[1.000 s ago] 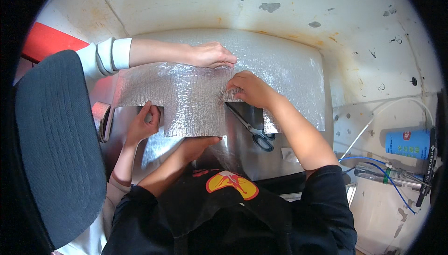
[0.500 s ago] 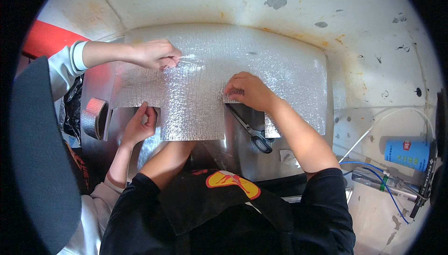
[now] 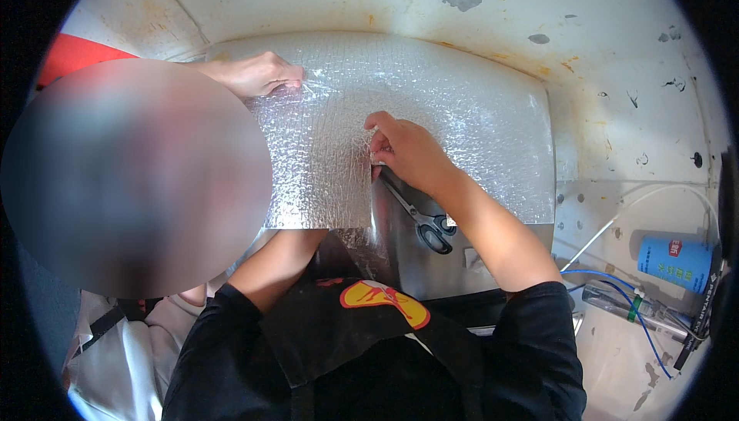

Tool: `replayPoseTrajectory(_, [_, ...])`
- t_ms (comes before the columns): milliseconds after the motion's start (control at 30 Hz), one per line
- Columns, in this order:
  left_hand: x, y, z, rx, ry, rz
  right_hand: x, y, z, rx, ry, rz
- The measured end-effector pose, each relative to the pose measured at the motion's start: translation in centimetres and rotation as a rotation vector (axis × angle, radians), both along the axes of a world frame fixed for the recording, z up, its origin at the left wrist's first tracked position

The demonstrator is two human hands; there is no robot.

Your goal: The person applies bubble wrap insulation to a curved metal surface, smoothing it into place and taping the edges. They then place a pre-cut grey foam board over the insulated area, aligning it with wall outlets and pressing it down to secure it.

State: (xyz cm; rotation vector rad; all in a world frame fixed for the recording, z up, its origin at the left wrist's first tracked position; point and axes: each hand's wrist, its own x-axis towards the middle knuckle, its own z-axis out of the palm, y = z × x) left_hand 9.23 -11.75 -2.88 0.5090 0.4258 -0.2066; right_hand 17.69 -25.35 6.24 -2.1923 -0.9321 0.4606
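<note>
A silver foil-faced sheet [image 3: 500,136] with a notched lower edge covers most of the work surface. My right hand [image 3: 404,152] is closed on the sheet at the notch's corner, fingers curled over the edge. My left forearm [image 3: 273,263] runs beneath the sheet's front edge; the hand itself is hidden. Black-handled scissors [image 3: 435,230] lie open-side hidden on the metal surface [image 3: 412,275] within the notch, blades toward my right hand. A co-worker's hand [image 3: 269,75] pinches or presses the sheet at upper left, above my hands.
A blurred patch covers the co-worker at left, beside a red panel [image 3: 81,59]. A stained white wall [image 3: 608,113] curves behind the sheet. At right are a blue cylinder [image 3: 670,263], a clear filter tube [image 3: 612,302] and white and blue hoses [image 3: 604,217].
The co-worker's upper hand has moved left and upward along the sheet, and their body now leans inward. My right fingers have shifted slightly at the notch; my left hand has slipped out of sight underneath.
</note>
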Motion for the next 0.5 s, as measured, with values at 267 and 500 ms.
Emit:
replayPoseTrajectory(267, [-0.1,0.3,0.0,0.082,-0.096,-0.018,-1.1,0.5,0.0,-0.012,-0.145,-0.047])
replayPoseTrajectory(500, [-0.1,0.8,0.8,0.093,-0.091,-0.006,-1.6,-0.9,-2.1,0.137,-0.232,-0.11])
